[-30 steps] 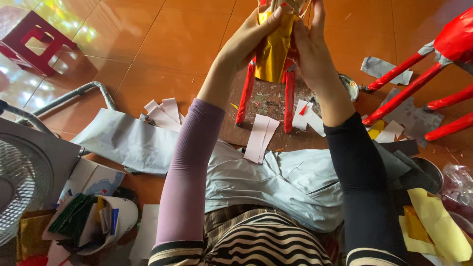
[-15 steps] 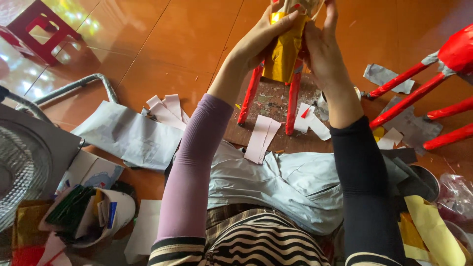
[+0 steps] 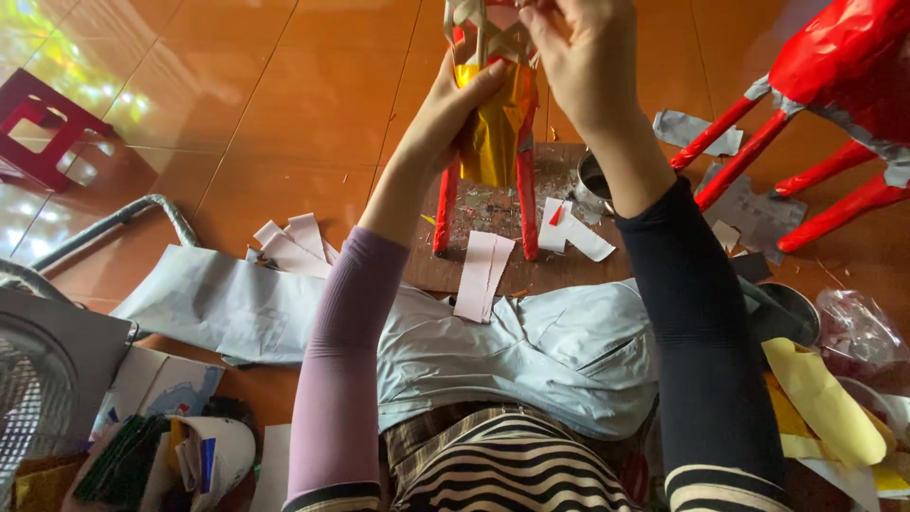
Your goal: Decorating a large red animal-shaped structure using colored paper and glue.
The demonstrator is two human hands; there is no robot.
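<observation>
I hold up a paper figure (image 3: 493, 133) with a gold foil body, red stick legs and a bare woven bamboo top. My left hand (image 3: 453, 100) grips the gold body from the left side. My right hand (image 3: 583, 57) is closed on the upper part of the frame near the top edge of the view. The red legs hang down over a brown wooden board (image 3: 502, 228) on the floor.
Pale paper strips (image 3: 482, 275) lie on the board and floor. A red paper figure (image 3: 825, 85) with red legs stands at the right. A small metal tin (image 3: 592, 180) sits by the board, a fan (image 3: 38, 398) at lower left, yellow paper (image 3: 825, 398) at lower right.
Both hands have lifted the figure higher and closer to the camera. My right hand has moved up to the bamboo top.
</observation>
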